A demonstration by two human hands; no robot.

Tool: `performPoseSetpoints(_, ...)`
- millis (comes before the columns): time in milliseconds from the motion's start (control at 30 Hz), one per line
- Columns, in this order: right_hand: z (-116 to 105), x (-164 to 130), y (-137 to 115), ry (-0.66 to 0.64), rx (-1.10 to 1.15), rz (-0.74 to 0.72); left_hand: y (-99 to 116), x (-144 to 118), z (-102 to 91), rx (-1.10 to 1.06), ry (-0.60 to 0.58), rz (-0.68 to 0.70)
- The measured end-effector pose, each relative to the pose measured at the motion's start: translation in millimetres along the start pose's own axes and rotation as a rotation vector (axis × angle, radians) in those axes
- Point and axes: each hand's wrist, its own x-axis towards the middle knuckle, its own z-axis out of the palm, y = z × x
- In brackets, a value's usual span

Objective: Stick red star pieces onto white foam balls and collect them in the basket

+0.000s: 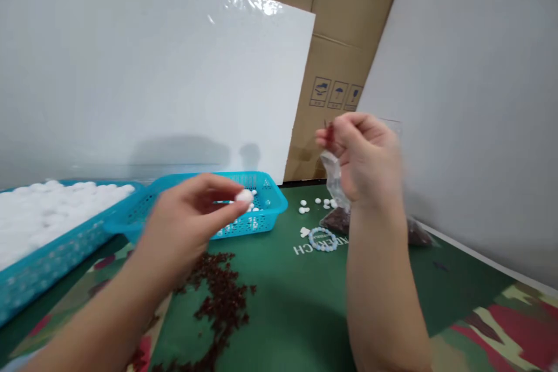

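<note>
My left hand (192, 212) pinches a small white ball (244, 197) between thumb and fingertips, in front of a blue perforated basket (274, 204). Raised at the right, my right hand (364, 154) has its fingers closed on a small dark red piece (330, 132), blurred, its exact kind unclear. Below my left hand, a heap of similar-looking small dark reddish-brown pieces (222, 302) lies scattered over the green mat (288, 308). Several white balls lie inside the blue basket.
A larger blue tray (39, 267) full of white balls (47, 209) stands at the left. Near the right forearm lie a light-blue bead bracelet (323, 240), loose white pieces (303, 203) and a clear bag of dark bits (335, 221). White board (174, 70) and cardboard (335, 58) stand behind.
</note>
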Motion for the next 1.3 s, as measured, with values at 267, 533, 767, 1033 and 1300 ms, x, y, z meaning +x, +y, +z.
performPoseSetpoints(267,-56.9,7.8,-22.0,0.25,0.09,-0.21,5.2,54.8,108.2,0.368,-0.336,0.183)
performPoseSetpoints(533,-51.8,4.7,-24.1,0.189,0.074,-0.209,-14.2,70.8,47.0,0.524,-0.259,0.259)
performPoseSetpoints(767,-26.4,-4.1,-24.1,0.076,0.058,-0.118,-20.4,64.2,-2.5,0.512,-0.147,0.072)
performPoseSetpoints(1033,-35.3,1.2,-33.5,0.145,0.082,-0.209,-1.0,70.2,74.7,0.292,-0.277,0.243)
performPoseSetpoints(1300,-59.6,8.0,-31.6,0.199,0.126,-0.21,4.4,86.3,107.8,0.484,-0.291,0.326)
